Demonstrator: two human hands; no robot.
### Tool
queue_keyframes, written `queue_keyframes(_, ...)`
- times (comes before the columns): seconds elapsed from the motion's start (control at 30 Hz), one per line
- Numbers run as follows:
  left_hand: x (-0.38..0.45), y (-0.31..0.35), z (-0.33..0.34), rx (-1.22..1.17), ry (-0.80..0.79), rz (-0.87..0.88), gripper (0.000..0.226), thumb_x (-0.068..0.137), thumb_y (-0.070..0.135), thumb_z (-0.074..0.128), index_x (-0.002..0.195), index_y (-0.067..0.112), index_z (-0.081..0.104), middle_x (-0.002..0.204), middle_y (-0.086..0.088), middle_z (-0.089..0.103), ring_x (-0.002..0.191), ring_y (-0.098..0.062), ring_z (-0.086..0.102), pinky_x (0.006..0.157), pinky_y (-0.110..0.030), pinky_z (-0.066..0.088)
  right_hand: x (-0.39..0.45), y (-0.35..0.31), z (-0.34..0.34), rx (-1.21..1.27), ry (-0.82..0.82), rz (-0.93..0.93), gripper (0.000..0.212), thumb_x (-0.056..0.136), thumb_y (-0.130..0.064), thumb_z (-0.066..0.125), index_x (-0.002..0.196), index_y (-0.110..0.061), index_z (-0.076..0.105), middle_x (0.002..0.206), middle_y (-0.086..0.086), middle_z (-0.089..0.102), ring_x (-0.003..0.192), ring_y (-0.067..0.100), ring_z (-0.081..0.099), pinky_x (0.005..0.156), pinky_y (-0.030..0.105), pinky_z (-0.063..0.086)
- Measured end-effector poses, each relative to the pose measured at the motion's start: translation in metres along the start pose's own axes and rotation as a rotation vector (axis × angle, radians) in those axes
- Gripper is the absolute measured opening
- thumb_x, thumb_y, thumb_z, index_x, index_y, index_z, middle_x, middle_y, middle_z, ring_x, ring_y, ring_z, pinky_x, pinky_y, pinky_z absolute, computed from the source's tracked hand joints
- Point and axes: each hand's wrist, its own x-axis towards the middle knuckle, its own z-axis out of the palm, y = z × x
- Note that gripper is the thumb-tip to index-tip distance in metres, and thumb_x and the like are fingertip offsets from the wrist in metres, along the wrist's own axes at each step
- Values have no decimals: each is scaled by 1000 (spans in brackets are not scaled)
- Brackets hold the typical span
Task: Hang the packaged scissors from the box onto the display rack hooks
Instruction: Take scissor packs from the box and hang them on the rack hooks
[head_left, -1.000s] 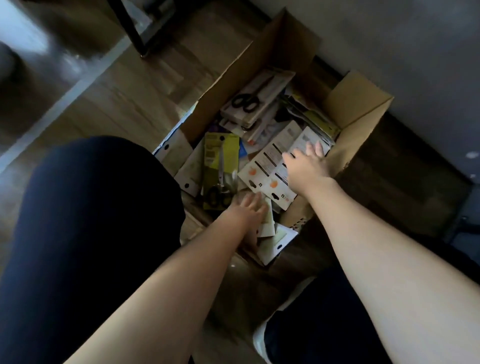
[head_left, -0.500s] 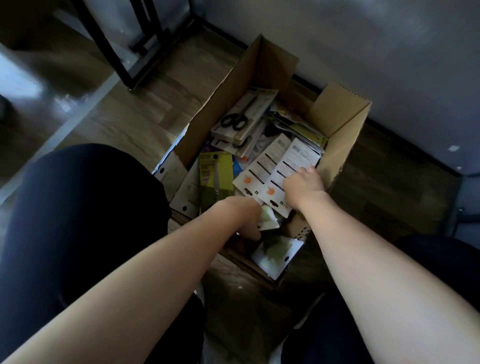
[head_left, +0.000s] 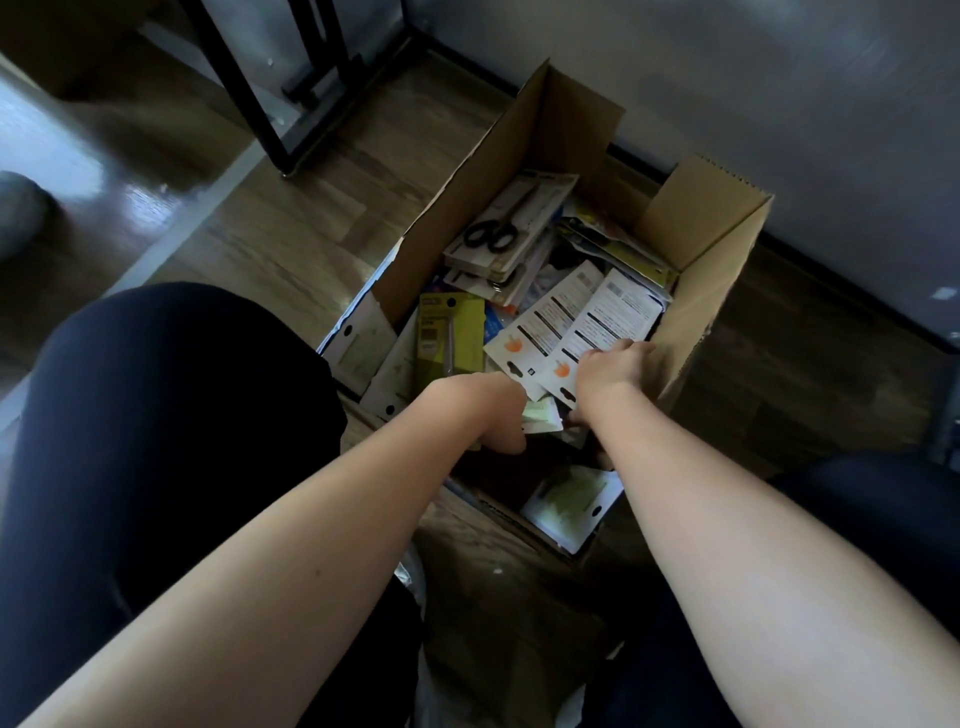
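The white card-backed scissor packs with orange dots (head_left: 582, 332) lie face down on top of the heap in the open brown cardboard box (head_left: 711, 223), 2 of them side by side and slanting toward the box's far right corner. The right hand (head_left: 605, 371) rests on the near end of the rightmost pack, wrist bent down, its fingers curled over the pack's right edge beside the box wall, gripping it. The left hand (head_left: 485, 410) reaches into the near part of the box with its back up and its fingers bent downward out of sight among the packs, beside a pale green card (head_left: 540, 415); whether it holds anything cannot be told. Both bare forearms stretch forward from the lower edge of the view and converge over the box. Left of the white packs lies a yellow-green pack with a slim silver tool (head_left: 452, 332), and farther back a grey pack of black-handled scissors (head_left: 511, 226) leans on the pile. The box stands on a wood-pattern floor (head_left: 291, 244) against a grey wall (head_left: 779, 78), between the person's dark-clad knees (head_left: 171, 415). A black metal frame (head_left: 270, 88) stands at the upper left.
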Motion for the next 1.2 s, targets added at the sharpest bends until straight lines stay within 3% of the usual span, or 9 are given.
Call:
queue_keyframes(0.1,1,3,-3,-6,-33,14,21,90,26,53,104,11,53,96,-4,46,83,-22,49,69,-30,42,0,1,0,31,9,-32,61,90,-40,53,138,-6,40,138,13,46,130,40,34,105,54,33)
queue_keyframes(0.3,-12,17,4,-5,52,-58,36,93,10,47,128,3,43,125,-15,50,110,-31,55,84,-35,47,-26,9,-4,133,99,-58,51,94,-22,48,137,2,37,135,18,47,126,39,42,103,47,37)
queue_keyframes(0.43,-31,26,3,31,166,-109,30,94,4,45,124,2,46,123,-15,54,109,-32,57,83,-36,47,-52,20,-13,216,162,-64,55,95,-17,45,139,10,28,134,22,48,124,37,46,100,44,38)
queue_keyframes(0.53,-58,31,-15,-16,203,-181,37,93,5,46,130,4,39,122,-16,55,111,-35,56,82,-40,48,-78,41,-32,353,218,-73,50,92,-16,53,134,4,36,123,19,56,112,32,55,89,39,44)
queue_keyframes(0.67,-111,43,-56,-7,279,-206,38,90,2,47,125,7,34,116,-15,58,106,-38,58,69,-38,40,-121,88,-66,588,278,-65,36,95,-6,47,129,-3,39,118,19,60,106,32,60,77,36,50)
queue_keyframes(0.9,-235,66,-156,-71,483,-251,27,88,0,37,115,6,39,99,-13,58,94,-38,59,66,-37,37,-224,161,-126,711,363,-138,26,95,-1,44,121,-6,45,105,16,65,95,29,65,74,32,52)
queue_keyframes(1.07,-321,79,-228,-146,616,-234,11,91,1,38,93,11,40,102,-12,59,88,-37,57,61,-35,37,-298,222,-191,867,342,-105,26,95,-2,42,120,-6,47,113,20,62,105,36,61,81,38,50)
queue_keyframes(1.2,-383,92,-278,-176,740,-211,16,91,3,41,101,9,51,100,-10,61,87,-35,58,61,-33,35,-352,273,-238,999,382,-35,21,95,-9,45,114,-7,53,111,20,63,102,35,61,74,37,50)
